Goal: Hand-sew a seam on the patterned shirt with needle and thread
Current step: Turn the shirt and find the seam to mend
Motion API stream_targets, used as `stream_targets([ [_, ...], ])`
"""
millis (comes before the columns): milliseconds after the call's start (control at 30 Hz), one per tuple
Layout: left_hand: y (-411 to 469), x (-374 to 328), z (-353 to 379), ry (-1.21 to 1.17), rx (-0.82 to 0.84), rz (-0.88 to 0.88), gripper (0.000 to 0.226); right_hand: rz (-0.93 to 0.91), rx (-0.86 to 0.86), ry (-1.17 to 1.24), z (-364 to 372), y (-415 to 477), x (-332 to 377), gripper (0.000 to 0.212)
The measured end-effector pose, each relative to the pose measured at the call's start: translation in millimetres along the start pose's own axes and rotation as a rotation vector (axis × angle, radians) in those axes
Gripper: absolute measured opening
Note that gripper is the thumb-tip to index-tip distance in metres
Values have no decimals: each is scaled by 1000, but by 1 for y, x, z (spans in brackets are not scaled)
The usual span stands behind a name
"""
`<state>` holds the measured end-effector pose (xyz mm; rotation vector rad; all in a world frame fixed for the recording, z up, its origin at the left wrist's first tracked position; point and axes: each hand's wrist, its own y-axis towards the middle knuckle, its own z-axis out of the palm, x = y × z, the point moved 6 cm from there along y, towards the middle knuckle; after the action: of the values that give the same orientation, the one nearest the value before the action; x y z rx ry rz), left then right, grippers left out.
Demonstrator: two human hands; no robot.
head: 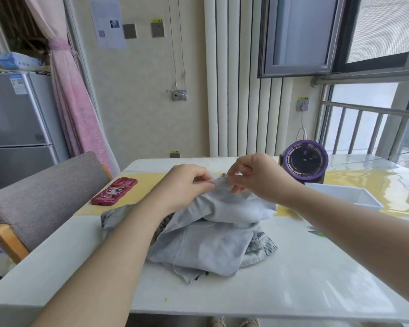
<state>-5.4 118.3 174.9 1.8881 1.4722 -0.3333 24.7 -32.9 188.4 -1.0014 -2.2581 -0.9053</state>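
Pale wallpaper runs across the back of the room, with a tall white ribbed radiator [241, 90] against it and a dark-framed window [340, 36] swung open to its right above a metal railing. Off to the left stands a silver fridge [17, 114] beside a tied-back pink curtain [73, 102], and a grey upholstered chair [45, 192] is pulled up at the corner of the glossy white desk [293, 279]. A yellow runner [142, 182] crosses the far half of the desk. The patterned shirt [210, 246] lies heaped in the middle, mostly pale grey side up, its dark print showing at the edges and its top fold lifted off the pile. Behind it on the right sits a round purple fan [305, 162], with a shallow white tray [347, 195] just in front of it. A phone in a red cartoon case [115, 191] rests on the runner to the left. The left hand [187, 185] has its fingers and thumb pinching the raised fold; the right hand [260, 178] pinches the same fold close by with thumb and forefinger, the other fingers curled beneath. I cannot make out a needle. A white thread [178, 251] trails down over the cloth.
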Motion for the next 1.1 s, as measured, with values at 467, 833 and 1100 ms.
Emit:
stream_targets([
  [467,61,35,35,-382,-222,-114,11,45,-141,116,-1,62,-47,51],
  [833,75,104,82,-753,-222,-434,13,199,-133,406,16,90,-84,29],
  [1100,63,110,89,-849,-196,-450,18,91,105,-113,55,84,-77,30],
])
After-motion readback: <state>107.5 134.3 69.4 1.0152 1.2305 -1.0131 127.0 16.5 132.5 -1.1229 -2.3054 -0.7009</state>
